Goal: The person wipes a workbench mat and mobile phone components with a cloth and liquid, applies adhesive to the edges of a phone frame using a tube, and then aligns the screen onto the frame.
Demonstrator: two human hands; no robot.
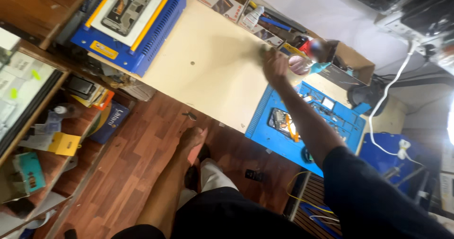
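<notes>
The right hand (275, 65) reaches far out over the pale table (213, 64). It is blurry, so I cannot tell if its fingers are spread or pressed together, or if it holds anything. Just past it, at about two o'clock, sits a round pink and grey thing (299, 64), also blurry. I cannot tell if the hand touches it. Behind that thing is an open cardboard box (350, 61) and a long box of tools (272, 26).

The left hand (191, 139) hangs low, below the table edge, over the wooden floor (137, 158). Its fingers are loosely curled and hold nothing.

At four o'clock from the right hand lies a blue mat (265, 111) with an opened phone (283, 121) on it. At ten o'clock, on the far corner of the table, stands a blue machine (156, 26) with another phone part (128, 8) on top. A white cable (383, 102) hangs at the right. Shelves (42, 139) with small boxes stand at the left.
</notes>
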